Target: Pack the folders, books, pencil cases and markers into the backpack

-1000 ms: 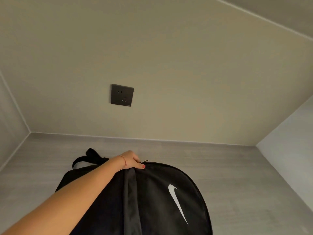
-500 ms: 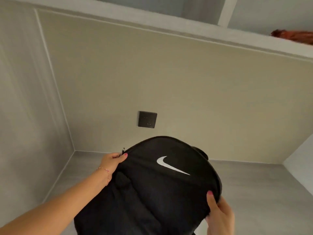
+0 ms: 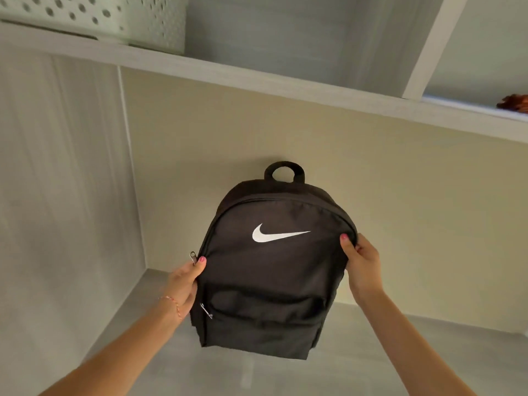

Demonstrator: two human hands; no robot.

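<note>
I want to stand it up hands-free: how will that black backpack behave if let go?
The backpack is probably soft: its front pocket sags. Likely light, since the left hand and right hand hold it by its edges. It may slump or tip.

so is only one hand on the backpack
No, the left hand grips the backpack on one side and the right hand the other.
</note>
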